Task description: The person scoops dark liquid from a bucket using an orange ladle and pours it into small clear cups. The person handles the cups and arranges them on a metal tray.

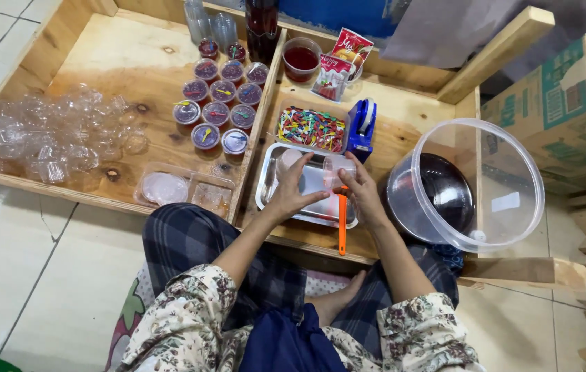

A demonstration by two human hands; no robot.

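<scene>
Looking down from the head camera: left hand [291, 189] curled around a small clear cup [291, 160], fingers closed on its rim and wall, held just above the metal tray [270, 187] on the wooden work surface [134, 62]. Right hand [360, 193] closed on a second clear plastic cup [338, 170], tilted on its side toward the first, thumb and fingers pinching it near the mouth. Lying partly in the tray, under the right wrist, an orange-handled tool [342, 224], untouched. Just behind the tray, a shallow container of coloured picks [311, 129] and a blue tape dispenser [361, 124]; further back, a cup of dark red liquid [301, 58] and two sachets [340, 62]. To the left, beyond the wooden divider, rows of filled, lidded little cups [218, 93], and well apart on the far left a heap of empty clear cups [52, 138]. To the right, a large clear tub [476, 182] leaning over a dark bowl [445, 189]. Judged from the grip: best done by keeping both cups low over the tray so anything spilled lands in it, holding the left cup upright and steady by the wall rather than squeezing, since thin plastic probably buckles easily, and keeping elbows clear of the orange handle. Contents of either held cup: cannot tell.
</scene>
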